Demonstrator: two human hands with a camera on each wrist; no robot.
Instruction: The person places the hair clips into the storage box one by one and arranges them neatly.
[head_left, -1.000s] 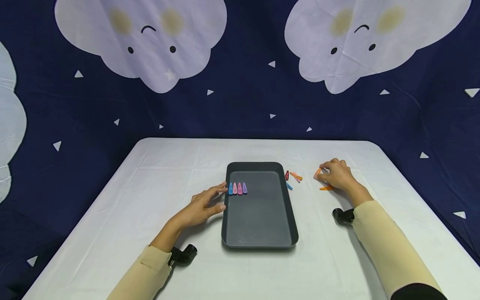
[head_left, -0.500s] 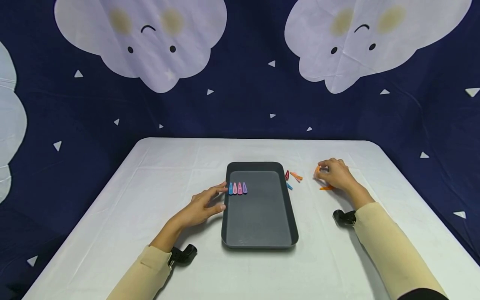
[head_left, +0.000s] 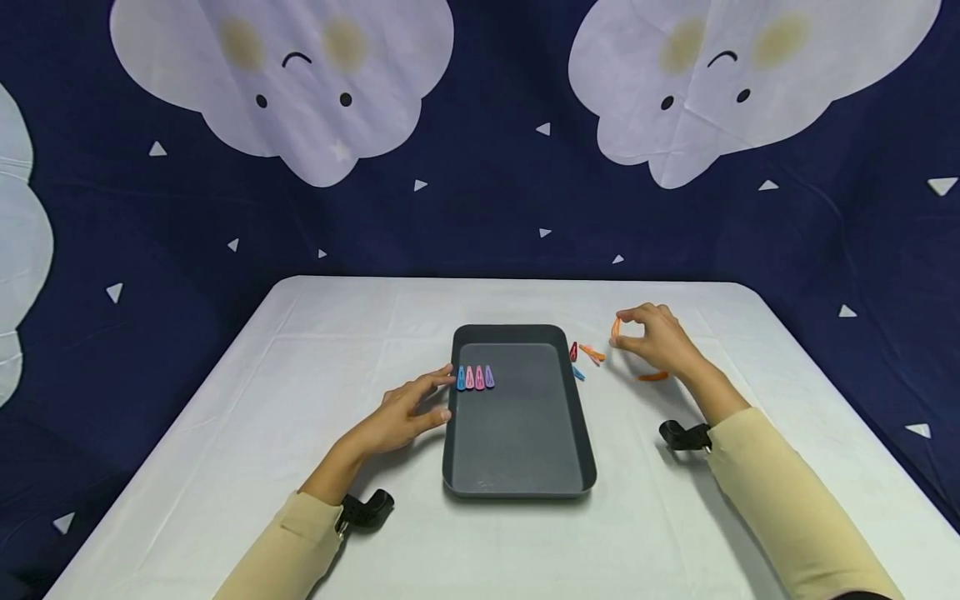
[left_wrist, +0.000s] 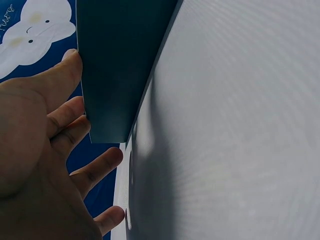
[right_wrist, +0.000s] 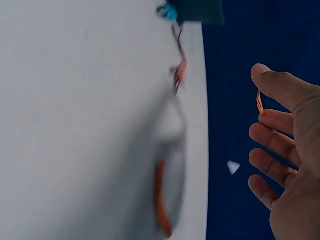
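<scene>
My right hand (head_left: pixel 660 340) is raised off the table, pinching an orange hair clip (right_wrist: pixel 259 103) between thumb and index finger; the other fingers hang loosely curled. At the left rim of a dark grey tray (head_left: pixel 517 442) rests my left hand (head_left: pixel 401 414), thumb and fingertips against the edge, fingers spread and fairly straight. In the tray's upper left, a blue clip (head_left: pixel 461 378), two pink clips (head_left: pixel 480 378) and a purple clip (head_left: pixel 490 377) lie side by side in a row.
Right of the tray lie a red clip (head_left: pixel 573 352), a blue clip (head_left: pixel 578 373) and an overlapping orange and pink group (head_left: pixel 592 354). Another orange clip (head_left: pixel 652 377) lies on the white table (head_left: pixel 675 517) below my right hand. A dark blue cloth (head_left: pixel 480 225) hangs behind.
My right hand has lifted the orange clip off the table and moved left with it, toward the tray. The left hand and the row of clips have stayed put.
</scene>
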